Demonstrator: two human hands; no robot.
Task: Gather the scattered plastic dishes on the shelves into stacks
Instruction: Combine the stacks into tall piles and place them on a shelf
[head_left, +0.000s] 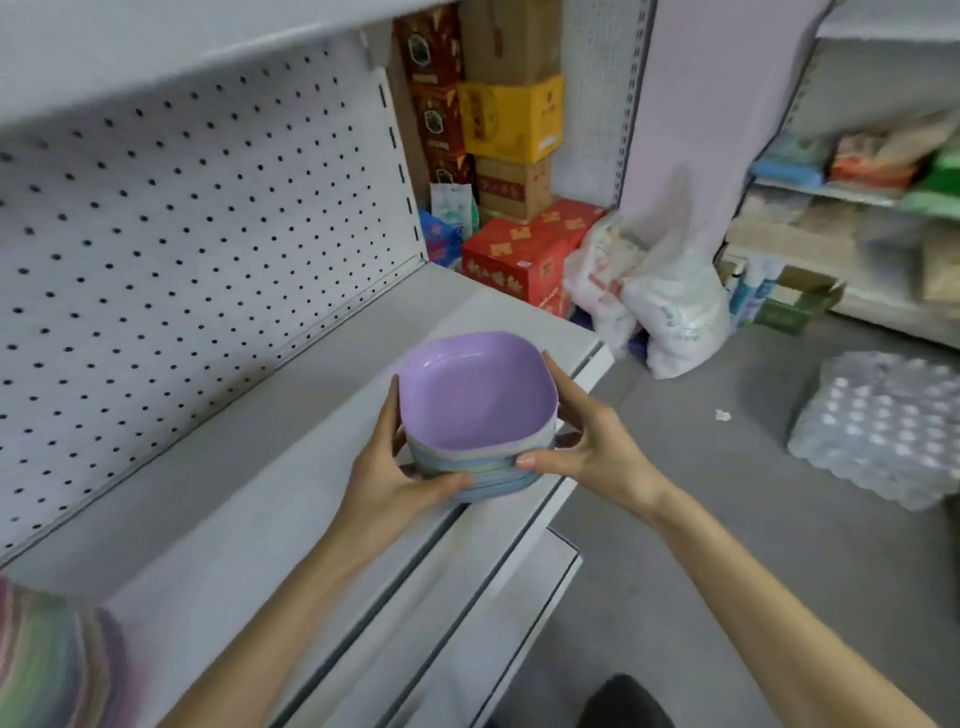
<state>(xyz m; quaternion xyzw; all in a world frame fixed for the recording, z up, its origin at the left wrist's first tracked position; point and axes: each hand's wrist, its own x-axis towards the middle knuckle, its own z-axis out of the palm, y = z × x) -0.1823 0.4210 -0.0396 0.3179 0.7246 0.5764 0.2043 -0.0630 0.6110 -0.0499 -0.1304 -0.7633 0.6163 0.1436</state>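
1. Gripping a stack of square pastel plastic dishes (485, 475) from both sides, a person holds it at the front edge of a pale grey metal shelf (249, 467).
2. The left hand (387, 467) is clamped on the stack's left side, with its thumb curled across the near face and its fingers running up the far-left wall.
3. The right hand (587, 441) is clamped on the right side, its thumb pressing the near-right corner and its fingers wrapped behind.
4. A lilac square dish (475, 395) sits uppermost, open side up, with blue, green and lilac rims banded beneath it.
5. Whether the stack's base rests on the shelf or is held just above it cannot be told.
6. A white perforated back panel (182, 249) rises behind the shelf.
7. A second striped pastel stack (47, 665), blurred, shows on a lower level at the bottom left.
8. Beyond the shelf's end are a yellow cardboard carton (511, 117) on brown boxes, a red printed carton (519, 254), white plastic bags (670, 306) and a shrink-wrapped pack of bottles (878, 426) on the grey floor (727, 467).
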